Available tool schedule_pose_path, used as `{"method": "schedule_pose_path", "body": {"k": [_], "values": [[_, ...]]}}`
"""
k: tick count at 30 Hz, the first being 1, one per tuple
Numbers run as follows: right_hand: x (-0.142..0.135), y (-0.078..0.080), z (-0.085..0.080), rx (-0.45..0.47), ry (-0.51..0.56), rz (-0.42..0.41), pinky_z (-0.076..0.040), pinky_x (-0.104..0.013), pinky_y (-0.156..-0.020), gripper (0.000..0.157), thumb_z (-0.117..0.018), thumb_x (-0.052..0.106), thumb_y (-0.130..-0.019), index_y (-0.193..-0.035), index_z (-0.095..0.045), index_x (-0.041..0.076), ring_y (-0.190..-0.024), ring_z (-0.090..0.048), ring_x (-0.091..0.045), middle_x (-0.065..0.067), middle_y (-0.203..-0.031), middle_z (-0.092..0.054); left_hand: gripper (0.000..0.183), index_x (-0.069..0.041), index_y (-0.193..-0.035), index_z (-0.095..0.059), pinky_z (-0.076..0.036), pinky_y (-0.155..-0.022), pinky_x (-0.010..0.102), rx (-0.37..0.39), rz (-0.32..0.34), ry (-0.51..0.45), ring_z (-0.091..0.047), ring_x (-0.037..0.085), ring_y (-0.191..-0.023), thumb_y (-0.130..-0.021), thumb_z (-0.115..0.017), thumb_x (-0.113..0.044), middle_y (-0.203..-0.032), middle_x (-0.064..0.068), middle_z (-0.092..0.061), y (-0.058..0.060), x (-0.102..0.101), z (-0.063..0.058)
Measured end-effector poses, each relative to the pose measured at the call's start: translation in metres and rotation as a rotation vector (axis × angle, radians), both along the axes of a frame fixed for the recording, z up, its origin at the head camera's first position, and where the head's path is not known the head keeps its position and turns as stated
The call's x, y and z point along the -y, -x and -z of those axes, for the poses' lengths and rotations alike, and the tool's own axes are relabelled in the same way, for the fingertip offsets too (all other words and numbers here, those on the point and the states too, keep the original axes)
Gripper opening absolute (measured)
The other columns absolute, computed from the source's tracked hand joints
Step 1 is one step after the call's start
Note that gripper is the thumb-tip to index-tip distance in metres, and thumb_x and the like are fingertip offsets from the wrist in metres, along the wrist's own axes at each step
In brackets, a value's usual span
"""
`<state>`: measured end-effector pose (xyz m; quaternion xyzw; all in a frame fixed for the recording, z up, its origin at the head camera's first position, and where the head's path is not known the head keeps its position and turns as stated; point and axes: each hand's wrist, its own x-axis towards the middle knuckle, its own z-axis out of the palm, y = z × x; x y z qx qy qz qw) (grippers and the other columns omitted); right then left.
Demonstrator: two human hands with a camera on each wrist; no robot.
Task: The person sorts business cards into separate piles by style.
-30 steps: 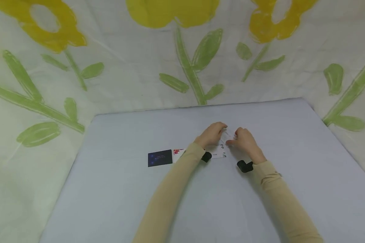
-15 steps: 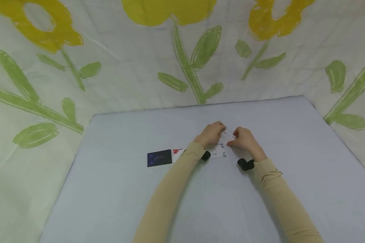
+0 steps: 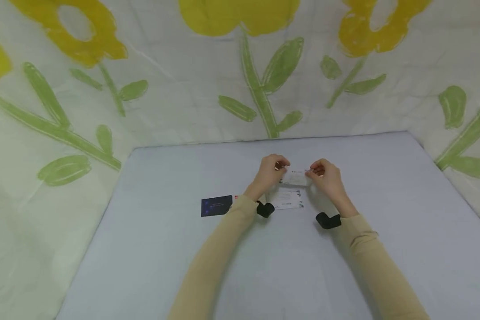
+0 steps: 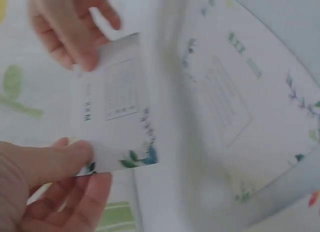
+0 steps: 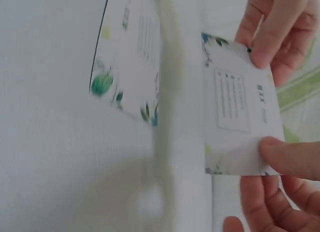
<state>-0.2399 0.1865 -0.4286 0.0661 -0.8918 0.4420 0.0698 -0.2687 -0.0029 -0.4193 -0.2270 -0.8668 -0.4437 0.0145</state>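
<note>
A white business card [image 3: 295, 177] with leaf printing is held up off the table between both hands. My left hand [image 3: 267, 172] pinches its left corner between thumb and fingers, seen close in the left wrist view as the left hand [image 4: 50, 187]. At the card's other side, my right hand [image 3: 329, 180] pinches the corner; the right wrist view shows that right hand [image 5: 287, 177] with thumb on the printed face. A matching white card [image 3: 288, 200] lies flat on the table just nearer. Left of it, a white card with red printing [image 3: 236, 197] is mostly covered by my left forearm.
A dark blue card [image 3: 217, 206] lies at the left end of the row. The pale table [image 3: 156, 249] reaches back to a wall sheet [image 3: 176, 111] painted with yellow flowers. Black wrist cameras hang below both wrists.
Both hands have drawn apart to opposite sides of the card. The card has turned from slanted to level, its face now in fuller view. The head view has shifted slightly.
</note>
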Motion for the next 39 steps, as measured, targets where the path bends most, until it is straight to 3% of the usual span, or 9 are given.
{"method": "schedule_pose_path", "body": {"k": [4, 9, 22, 31, 39], "values": [[-0.003, -0.006, -0.002, 0.125, 0.005, -0.053, -0.041, -0.025, -0.060, 0.023, -0.065, 0.015, -0.080, -0.092, -0.055, -0.002, -0.073, -0.052, -0.020, -0.013, -0.082, -0.058, 0.012, 0.000, -0.090, -0.065, -0.044, -0.067, 0.018, 0.078, 0.034, 0.020, -0.055, 0.015, -0.075, -0.079, -0.061, 0.001, -0.086, 0.008, -0.062, -0.010, 0.010, -0.005], [-0.004, -0.014, 0.000, 0.227, -0.020, -0.122, -0.040, -0.026, -0.059, 0.025, -0.065, 0.016, -0.079, -0.094, -0.055, -0.002, -0.072, -0.050, -0.019, -0.011, -0.081, -0.057, 0.012, 0.000, -0.089, -0.065, -0.043, -0.065, 0.017, 0.162, 0.070, 0.076, -0.054, 0.014, -0.073, -0.078, -0.064, -0.001, -0.083, 0.007, -0.062, -0.022, 0.017, 0.000], [0.002, -0.020, 0.006, 0.199, -0.109, -0.142, -0.039, -0.026, -0.054, 0.017, -0.066, 0.009, -0.077, -0.086, -0.056, -0.001, -0.065, -0.047, -0.019, -0.009, -0.073, -0.053, 0.010, -0.001, -0.085, -0.065, -0.042, -0.062, 0.017, 0.185, 0.047, 0.120, -0.051, 0.010, -0.068, -0.075, -0.066, 0.001, -0.076, 0.003, -0.059, -0.032, 0.013, 0.016], [0.008, -0.020, 0.014, 0.130, -0.212, -0.153, -0.039, -0.029, -0.056, 0.014, -0.065, 0.005, -0.075, -0.082, -0.055, -0.002, -0.067, -0.048, -0.021, -0.010, -0.072, -0.054, 0.010, -0.005, -0.088, -0.064, -0.042, -0.068, 0.020, 0.098, -0.011, 0.341, -0.051, 0.011, -0.077, -0.079, -0.063, -0.002, -0.085, 0.003, -0.059, -0.041, 0.005, 0.017], [0.013, -0.020, 0.012, 0.145, -0.278, -0.158, -0.042, -0.032, -0.060, 0.016, -0.067, 0.006, -0.076, -0.083, -0.056, -0.003, -0.070, -0.051, -0.023, -0.012, -0.076, -0.055, 0.009, -0.005, -0.089, -0.063, -0.043, -0.072, 0.022, 0.060, -0.031, 0.417, -0.052, 0.013, -0.083, -0.079, -0.063, -0.004, -0.090, 0.004, -0.058, -0.042, 0.004, 0.020]]}}
